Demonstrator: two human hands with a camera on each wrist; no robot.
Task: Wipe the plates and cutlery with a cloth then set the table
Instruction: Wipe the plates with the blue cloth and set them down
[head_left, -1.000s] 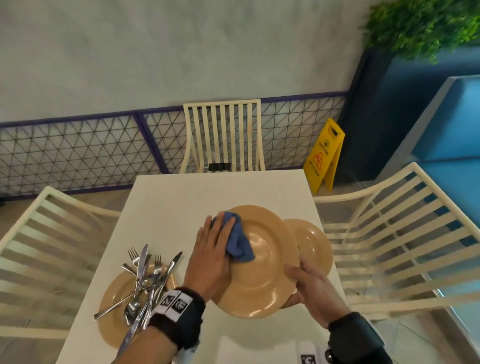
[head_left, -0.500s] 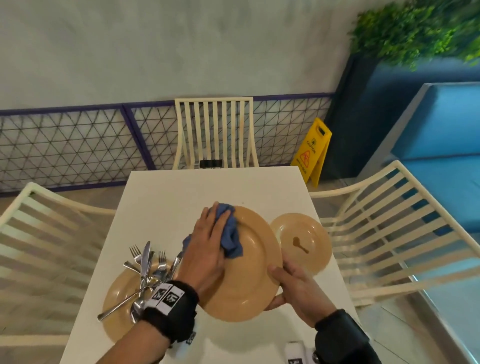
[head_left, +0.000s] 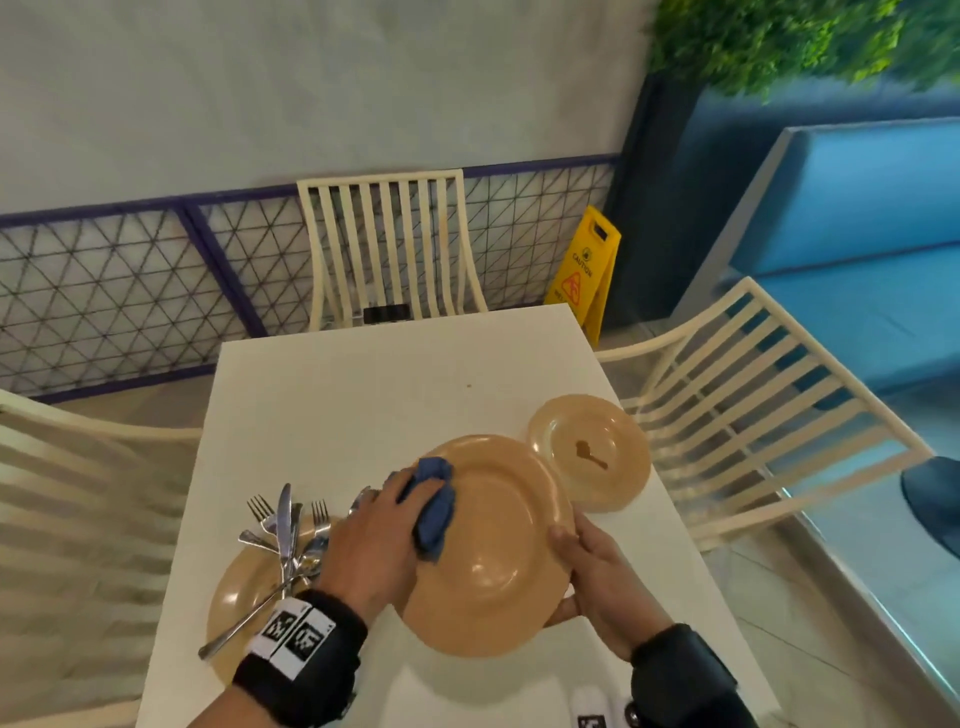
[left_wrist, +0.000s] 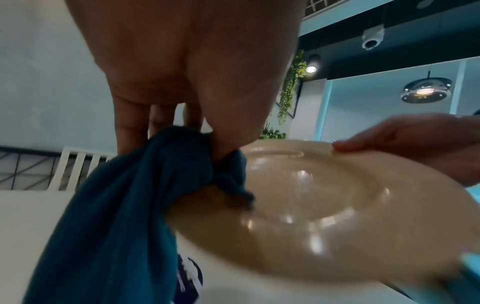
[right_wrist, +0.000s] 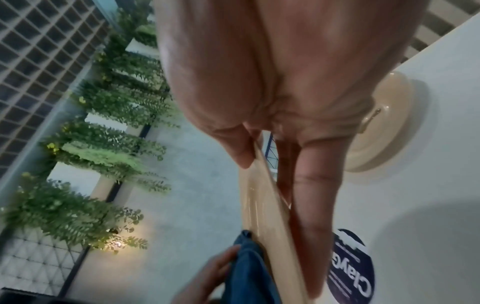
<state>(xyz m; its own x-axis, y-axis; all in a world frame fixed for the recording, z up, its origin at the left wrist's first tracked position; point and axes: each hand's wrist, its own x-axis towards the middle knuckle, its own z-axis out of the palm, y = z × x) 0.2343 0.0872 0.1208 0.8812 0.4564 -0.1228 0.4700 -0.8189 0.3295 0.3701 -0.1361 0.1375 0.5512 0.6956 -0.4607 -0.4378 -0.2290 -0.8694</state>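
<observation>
We see a white bench (head_left: 363, 395) ringed by cream slatted chairs (head_left: 387, 244), mesh fence and grey wall behind, a yellow caution sign (head_left: 584, 270) at far right. At the bench's left a tan plate (head_left: 236, 597) lies flat with a pile of cutlery (head_left: 283, 540) on it, forks, a knife and spoons crossed. Next, the left hand (head_left: 371, 551) clutches a bunched blue cloth (head_left: 434, 504), fingers curled round it, pressing it on the left rim of the big tan plate (head_left: 498, 551). That plate is tilted, lifted off the bench. The right hand (head_left: 597, 577) grips its right edge, thumb on top, fingers under, as the right wrist view confirms. Just beyond, a smaller plate (head_left: 589, 452) sits on the bench near its right edge, with a brown smear in its middle.
</observation>
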